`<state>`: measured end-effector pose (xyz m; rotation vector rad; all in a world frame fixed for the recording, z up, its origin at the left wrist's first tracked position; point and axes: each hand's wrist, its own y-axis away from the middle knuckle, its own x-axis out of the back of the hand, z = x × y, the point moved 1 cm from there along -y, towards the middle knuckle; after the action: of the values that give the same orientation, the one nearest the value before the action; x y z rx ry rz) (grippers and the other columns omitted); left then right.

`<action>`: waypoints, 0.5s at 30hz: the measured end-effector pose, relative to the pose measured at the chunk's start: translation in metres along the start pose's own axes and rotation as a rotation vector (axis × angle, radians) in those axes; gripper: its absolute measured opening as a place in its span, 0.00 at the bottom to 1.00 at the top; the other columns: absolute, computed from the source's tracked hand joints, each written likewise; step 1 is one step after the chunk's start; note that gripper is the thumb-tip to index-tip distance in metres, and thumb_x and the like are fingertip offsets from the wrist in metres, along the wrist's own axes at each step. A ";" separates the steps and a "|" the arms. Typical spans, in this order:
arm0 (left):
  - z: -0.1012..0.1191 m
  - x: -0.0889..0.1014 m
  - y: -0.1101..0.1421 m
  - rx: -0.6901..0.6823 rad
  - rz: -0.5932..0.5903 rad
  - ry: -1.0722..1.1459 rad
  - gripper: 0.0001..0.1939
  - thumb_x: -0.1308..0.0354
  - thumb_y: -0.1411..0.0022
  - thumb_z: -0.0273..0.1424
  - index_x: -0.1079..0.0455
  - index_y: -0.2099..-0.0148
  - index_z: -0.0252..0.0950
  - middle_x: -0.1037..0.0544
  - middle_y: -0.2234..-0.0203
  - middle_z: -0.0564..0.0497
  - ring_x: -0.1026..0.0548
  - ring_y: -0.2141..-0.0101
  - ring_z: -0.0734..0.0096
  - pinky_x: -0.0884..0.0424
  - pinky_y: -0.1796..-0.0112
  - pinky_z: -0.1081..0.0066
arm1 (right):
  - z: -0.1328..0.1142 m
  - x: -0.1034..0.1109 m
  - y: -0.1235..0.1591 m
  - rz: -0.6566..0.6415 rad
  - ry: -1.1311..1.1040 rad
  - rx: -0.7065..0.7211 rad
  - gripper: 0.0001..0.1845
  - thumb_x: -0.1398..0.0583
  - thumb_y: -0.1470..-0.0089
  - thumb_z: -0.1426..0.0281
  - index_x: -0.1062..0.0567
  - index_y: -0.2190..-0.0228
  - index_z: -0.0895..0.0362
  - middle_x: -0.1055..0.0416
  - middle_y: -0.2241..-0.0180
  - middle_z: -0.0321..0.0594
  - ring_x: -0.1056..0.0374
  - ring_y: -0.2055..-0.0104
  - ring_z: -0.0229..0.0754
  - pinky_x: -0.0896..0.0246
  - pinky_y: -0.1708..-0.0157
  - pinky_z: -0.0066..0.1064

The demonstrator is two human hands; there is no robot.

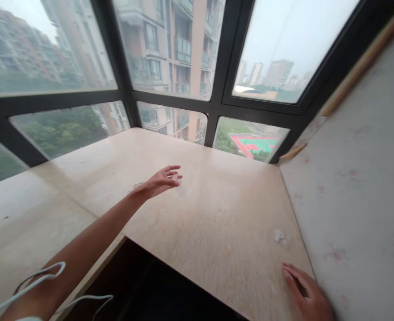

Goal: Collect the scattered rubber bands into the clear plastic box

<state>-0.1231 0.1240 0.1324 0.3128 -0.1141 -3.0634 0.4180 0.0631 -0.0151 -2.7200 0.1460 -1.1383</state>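
Stretched out over the stone-look sill, my left hand (163,182) has its thumb and fingers curved round a small clear, see-through piece (180,189). Its outline is faint, and I cannot make out its kind. A ring shows on one finger. Beneath the wrist, another small clear crumpled bit (137,184) is partly hidden. At the lower right, my right hand (307,292) rests near the wall, thumb and fingertips together, with nothing visible in them. A crumpled white, partly clear scrap (279,237) lies on the sill just beyond it, apart from the fingers.
The wide sill (223,232) runs to dark window frames (183,101) at the back. A papered wall (357,200) bounds it on the right. In front, a dark opening (143,285) drops below the sill's edge. A white cable (26,292) loops by my left forearm.
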 end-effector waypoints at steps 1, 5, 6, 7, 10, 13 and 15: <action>-0.005 -0.021 -0.002 -0.003 -0.037 0.027 0.37 0.29 0.61 0.22 0.35 0.47 0.38 0.35 0.49 0.43 0.33 0.46 0.53 0.36 0.49 0.56 | -0.008 0.000 0.002 0.019 -0.005 0.007 0.23 0.43 0.53 0.50 0.19 0.68 0.55 0.22 0.61 0.46 0.28 0.57 0.55 0.35 0.50 0.51; -0.042 -0.108 -0.010 -0.044 -0.138 0.101 0.35 0.28 0.61 0.24 0.33 0.49 0.37 0.31 0.55 0.45 0.34 0.46 0.53 0.36 0.49 0.56 | -0.023 -0.003 0.004 0.093 -0.031 0.016 0.21 0.43 0.48 0.53 0.20 0.66 0.56 0.23 0.60 0.46 0.29 0.57 0.50 0.35 0.51 0.45; -0.054 -0.128 -0.010 -0.034 -0.148 0.085 0.35 0.28 0.61 0.25 0.33 0.49 0.37 0.30 0.55 0.44 0.34 0.47 0.54 0.36 0.49 0.56 | -0.024 -0.004 0.005 0.104 -0.040 0.020 0.20 0.44 0.47 0.54 0.21 0.65 0.56 0.23 0.61 0.46 0.29 0.57 0.49 0.35 0.51 0.44; -0.067 -0.149 -0.010 -0.023 -0.164 0.068 0.35 0.28 0.61 0.26 0.33 0.49 0.36 0.30 0.55 0.44 0.34 0.47 0.54 0.37 0.48 0.56 | -0.024 -0.004 0.005 0.111 -0.048 0.024 0.19 0.44 0.46 0.55 0.21 0.65 0.55 0.23 0.61 0.46 0.29 0.57 0.48 0.35 0.51 0.43; -0.103 -0.204 -0.003 0.001 -0.201 0.051 0.34 0.28 0.58 0.30 0.33 0.48 0.37 0.30 0.51 0.42 0.34 0.47 0.55 0.39 0.47 0.55 | -0.025 -0.004 0.006 0.121 -0.079 0.022 0.18 0.44 0.44 0.57 0.21 0.65 0.55 0.23 0.60 0.45 0.30 0.56 0.48 0.36 0.51 0.43; -0.133 -0.248 0.009 -0.004 -0.233 0.077 0.36 0.28 0.57 0.33 0.35 0.45 0.38 0.31 0.49 0.41 0.32 0.48 0.56 0.38 0.47 0.55 | -0.030 -0.002 0.008 0.124 -0.132 0.010 0.16 0.44 0.43 0.59 0.22 0.63 0.55 0.24 0.60 0.45 0.30 0.55 0.48 0.37 0.49 0.44; -0.151 -0.269 0.016 -0.028 -0.252 0.094 0.38 0.28 0.57 0.34 0.36 0.44 0.38 0.32 0.48 0.41 0.32 0.48 0.55 0.37 0.48 0.55 | -0.035 0.000 0.010 0.110 -0.164 0.010 0.15 0.44 0.42 0.60 0.22 0.61 0.54 0.24 0.58 0.44 0.31 0.53 0.48 0.39 0.47 0.45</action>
<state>0.1715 0.1164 0.0400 0.5049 -0.0296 -3.2873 0.3930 0.0490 0.0067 -2.7437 0.2621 -0.8809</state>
